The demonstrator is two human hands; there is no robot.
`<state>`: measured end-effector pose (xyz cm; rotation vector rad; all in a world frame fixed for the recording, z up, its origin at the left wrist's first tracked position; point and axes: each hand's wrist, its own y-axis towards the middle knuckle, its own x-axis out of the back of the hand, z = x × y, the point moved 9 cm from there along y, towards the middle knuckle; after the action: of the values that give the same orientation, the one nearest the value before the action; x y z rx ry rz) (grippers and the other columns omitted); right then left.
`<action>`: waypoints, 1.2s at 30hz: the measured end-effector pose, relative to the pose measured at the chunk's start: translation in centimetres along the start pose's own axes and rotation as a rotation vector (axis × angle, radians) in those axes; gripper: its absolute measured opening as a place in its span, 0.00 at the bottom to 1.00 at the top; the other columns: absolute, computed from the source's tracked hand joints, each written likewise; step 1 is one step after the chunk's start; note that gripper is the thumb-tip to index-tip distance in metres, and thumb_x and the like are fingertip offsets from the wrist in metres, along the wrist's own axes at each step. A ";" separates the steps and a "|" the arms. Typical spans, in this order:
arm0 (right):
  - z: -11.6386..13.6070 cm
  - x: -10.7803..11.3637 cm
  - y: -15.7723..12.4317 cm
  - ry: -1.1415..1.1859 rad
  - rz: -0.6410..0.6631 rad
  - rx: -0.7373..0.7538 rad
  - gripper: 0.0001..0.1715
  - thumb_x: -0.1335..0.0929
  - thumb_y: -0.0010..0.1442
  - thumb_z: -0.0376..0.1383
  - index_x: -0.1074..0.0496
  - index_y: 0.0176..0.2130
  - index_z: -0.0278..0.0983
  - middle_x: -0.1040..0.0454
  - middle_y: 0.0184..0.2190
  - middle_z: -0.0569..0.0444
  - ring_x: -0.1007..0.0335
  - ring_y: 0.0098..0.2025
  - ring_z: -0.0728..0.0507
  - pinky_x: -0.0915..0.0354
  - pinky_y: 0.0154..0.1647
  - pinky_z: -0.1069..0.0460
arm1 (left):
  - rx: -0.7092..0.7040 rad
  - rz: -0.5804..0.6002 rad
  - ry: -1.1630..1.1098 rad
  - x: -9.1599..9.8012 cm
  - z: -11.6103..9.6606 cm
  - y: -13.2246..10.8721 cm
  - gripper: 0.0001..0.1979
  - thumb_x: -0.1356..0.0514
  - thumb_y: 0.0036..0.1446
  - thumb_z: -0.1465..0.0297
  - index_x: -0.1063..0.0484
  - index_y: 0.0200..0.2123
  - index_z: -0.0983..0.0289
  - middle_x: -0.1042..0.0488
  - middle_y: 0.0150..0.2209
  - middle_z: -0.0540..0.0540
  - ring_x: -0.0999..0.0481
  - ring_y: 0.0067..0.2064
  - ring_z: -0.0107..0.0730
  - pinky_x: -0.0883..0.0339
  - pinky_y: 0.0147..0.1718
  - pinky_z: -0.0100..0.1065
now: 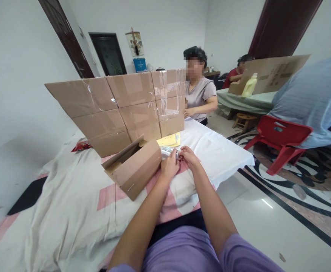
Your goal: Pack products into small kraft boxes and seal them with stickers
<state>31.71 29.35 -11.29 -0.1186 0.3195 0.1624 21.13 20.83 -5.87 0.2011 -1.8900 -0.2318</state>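
Both my hands meet over the near part of the cloth-covered table. My left hand [170, 165] is closed, with its thumb and fingers on a small whitish-grey thing that I cannot make out. Just right of it, my right hand [188, 156] pinches at the same spot; what lies between its fingertips is too small to name. Behind my left fingers shows a pale, curved, shiny object [166, 152], partly hidden. An open cardboard box [139, 170] lies on its side, left of my left hand. Beyond my hands sits a yellow packet or sheet [169, 140].
A tall taped cardboard partition [137, 102] stands across the table [205, 139]. Behind its right end is a person [201, 94]. A red packet [81, 146] lies at left. On the right are a red chair [284, 130], a wooden stool [244, 121] and a yellow bottle [249, 86].
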 end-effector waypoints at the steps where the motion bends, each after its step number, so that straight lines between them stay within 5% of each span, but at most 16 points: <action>1: 0.1 -0.1 -0.1 0.016 0.003 0.012 0.09 0.29 0.66 0.36 0.31 0.42 0.35 0.32 0.28 0.62 0.39 0.22 0.54 0.36 0.24 0.57 | 0.001 -0.001 0.002 0.0 0.0 0.0 0.32 0.45 0.65 0.68 0.45 0.71 0.56 0.22 0.56 0.61 0.18 0.48 0.45 0.26 0.46 0.40; 5: 0.6 -0.2 -0.8 0.067 0.015 0.030 0.18 0.25 0.55 0.30 0.37 0.40 0.40 0.38 0.22 0.69 0.42 0.19 0.53 0.35 0.25 0.56 | 0.001 -0.004 0.007 0.2 -0.2 -0.1 0.32 0.45 0.64 0.68 0.44 0.71 0.56 0.21 0.55 0.60 0.17 0.47 0.45 0.27 0.47 0.41; 10: 0.8 -0.3 -1.2 0.082 0.026 -0.013 0.07 0.29 0.67 0.35 0.31 0.41 0.35 0.32 0.27 0.63 0.38 0.22 0.54 0.34 0.25 0.57 | -0.007 -0.007 0.007 0.5 -0.4 -0.3 0.32 0.45 0.64 0.68 0.44 0.71 0.56 0.21 0.55 0.61 0.18 0.48 0.46 0.27 0.47 0.41; 16: 0.5 -0.2 -0.9 0.079 0.026 -0.082 0.14 0.30 0.70 0.40 0.28 0.50 0.33 0.25 0.40 0.54 0.27 0.33 0.50 0.27 0.32 0.53 | -0.006 -0.009 -0.001 0.7 -0.5 -0.3 0.31 0.46 0.65 0.68 0.44 0.71 0.55 0.23 0.59 0.60 0.18 0.49 0.46 0.27 0.47 0.40; 19: 0.6 0.0 -1.1 0.088 0.024 -0.083 0.12 0.30 0.70 0.39 0.28 0.48 0.33 0.26 0.38 0.55 0.28 0.32 0.50 0.27 0.32 0.53 | -0.001 -0.020 -0.011 0.7 -0.4 -0.3 0.32 0.45 0.65 0.68 0.44 0.71 0.56 0.25 0.61 0.60 0.18 0.50 0.45 0.26 0.47 0.40; 22: 1.2 0.0 -1.7 0.113 0.031 -0.029 0.11 0.27 0.63 0.34 0.32 0.41 0.36 0.32 0.28 0.63 0.35 0.25 0.52 0.27 0.32 0.53 | -0.001 -0.039 -0.022 0.9 -0.3 -0.3 0.32 0.45 0.65 0.69 0.45 0.71 0.57 0.26 0.63 0.61 0.18 0.50 0.44 0.26 0.47 0.39; 27: 2.2 -0.4 -3.0 0.132 0.085 0.079 0.29 0.23 0.44 0.33 0.41 0.38 0.42 0.35 0.22 0.70 0.37 0.22 0.52 0.29 0.33 0.52 | -0.026 -0.067 -0.045 1.5 -0.8 -0.6 0.31 0.44 0.65 0.68 0.42 0.70 0.59 0.25 0.61 0.59 0.18 0.50 0.43 0.25 0.47 0.39; 31: 2.9 -0.7 -3.7 0.093 0.113 0.134 0.31 0.22 0.40 0.38 0.41 0.39 0.42 0.31 0.23 0.68 0.36 0.23 0.52 0.37 0.27 0.56 | -0.086 -0.152 -0.058 4.3 -1.9 -2.5 0.27 0.47 0.67 0.70 0.37 0.68 0.56 0.26 0.64 0.54 0.21 0.56 0.38 0.27 0.54 0.37; 36: 4.4 -1.7 -5.9 0.055 0.139 0.210 0.31 0.21 0.44 0.43 0.39 0.40 0.42 0.26 0.28 0.63 0.34 0.24 0.51 0.42 0.25 0.56 | -0.095 -0.353 -0.007 12.8 -0.2 -6.7 0.21 0.51 0.69 0.70 0.26 0.59 0.54 0.27 0.65 0.53 0.30 0.66 0.40 0.40 0.67 0.45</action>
<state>32.44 24.00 -6.04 0.1074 0.3976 0.2625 17.34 11.07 4.10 0.4705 -1.8363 -0.5605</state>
